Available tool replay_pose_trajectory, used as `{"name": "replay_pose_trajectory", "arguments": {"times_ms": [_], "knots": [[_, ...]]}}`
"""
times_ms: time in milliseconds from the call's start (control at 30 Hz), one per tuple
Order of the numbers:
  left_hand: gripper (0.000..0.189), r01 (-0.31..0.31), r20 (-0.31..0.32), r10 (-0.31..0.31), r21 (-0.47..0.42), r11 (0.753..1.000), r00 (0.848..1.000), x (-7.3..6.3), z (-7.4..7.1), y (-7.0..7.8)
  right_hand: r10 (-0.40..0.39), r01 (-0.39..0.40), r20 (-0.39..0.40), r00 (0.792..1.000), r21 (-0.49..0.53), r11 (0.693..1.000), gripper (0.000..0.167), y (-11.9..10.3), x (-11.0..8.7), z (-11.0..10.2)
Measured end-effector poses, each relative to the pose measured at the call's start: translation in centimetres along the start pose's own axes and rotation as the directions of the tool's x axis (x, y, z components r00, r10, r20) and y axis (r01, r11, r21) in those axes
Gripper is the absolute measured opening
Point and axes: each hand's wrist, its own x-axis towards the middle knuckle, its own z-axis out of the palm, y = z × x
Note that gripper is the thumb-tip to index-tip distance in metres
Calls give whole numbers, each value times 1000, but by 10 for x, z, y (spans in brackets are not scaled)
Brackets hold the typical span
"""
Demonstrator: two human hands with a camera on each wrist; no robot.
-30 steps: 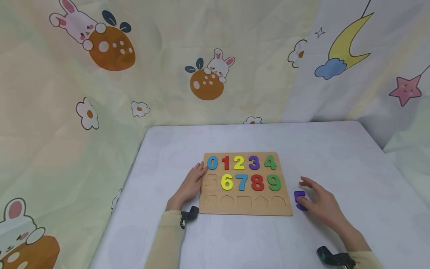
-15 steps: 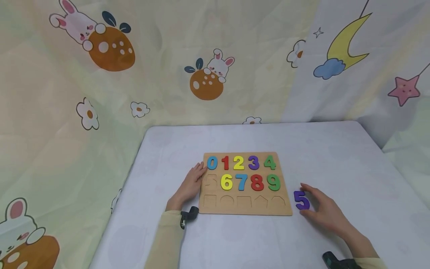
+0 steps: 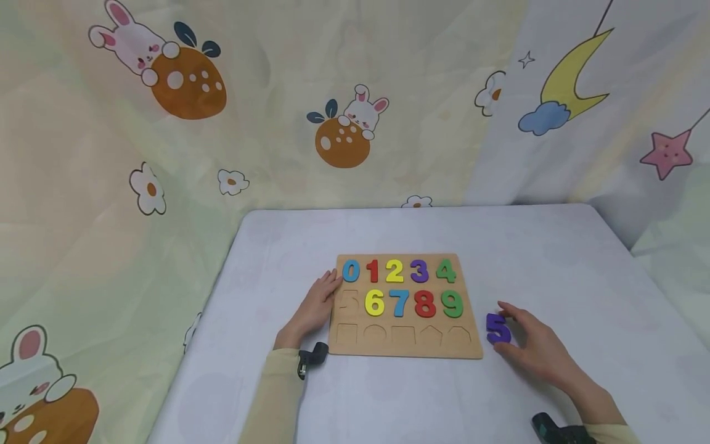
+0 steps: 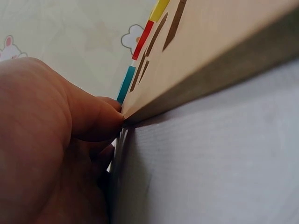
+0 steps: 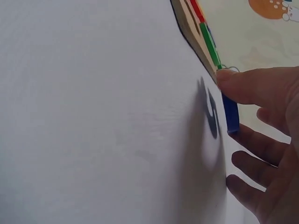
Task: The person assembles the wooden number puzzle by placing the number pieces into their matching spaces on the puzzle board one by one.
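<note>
My right hand (image 3: 535, 345) pinches a purple number 5 (image 3: 499, 329) by its edges, thumb on the near side and fingertip on the far side. Seen from the right wrist, the number 5 (image 5: 230, 111) is held off the white table, its shadow falling below. My left hand (image 3: 316, 305) rests with extended fingers against the left edge of a wooden number puzzle board (image 3: 360, 343). Numbers 0 to 4 fill the board's top row; 6 to 9 sit in the second row, beside a bare 5-shaped recess (image 3: 349, 300). The left wrist view has the thumb (image 4: 96, 119) right at the board's edge.
Along the board's front row run several bare recesses (image 3: 403, 335) of different shapes. The white table (image 3: 410, 401) reaches back to a patterned curtain (image 3: 266, 98). A dark wrist camera (image 3: 314, 354) sits on the left wrist, another (image 3: 557, 430) on the right.
The right hand has shifted its grip on the number 5, from thumb over its face to thumb and finger at its edges. The left hand and board stay put.
</note>
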Motion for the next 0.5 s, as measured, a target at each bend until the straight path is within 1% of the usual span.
{"name": "replay_pose_trajectory", "arguments": {"times_ms": [233, 400, 500], "knots": [[45, -1, -10, 1, 5, 1000, 1000, 0, 1, -1, -41, 43, -64, 997, 21, 999, 82, -7, 11, 0], [45, 6, -6, -6, 14, 1000, 1000, 2, 3, -2, -63, 69, -116, 991, 48, 996, 76, -18, 21, 6], [46, 15, -2, -15, 16, 1000, 1000, 3, 2, -1, -58, 69, -123, 991, 81, 994, 76, -26, 28, 10]]}}
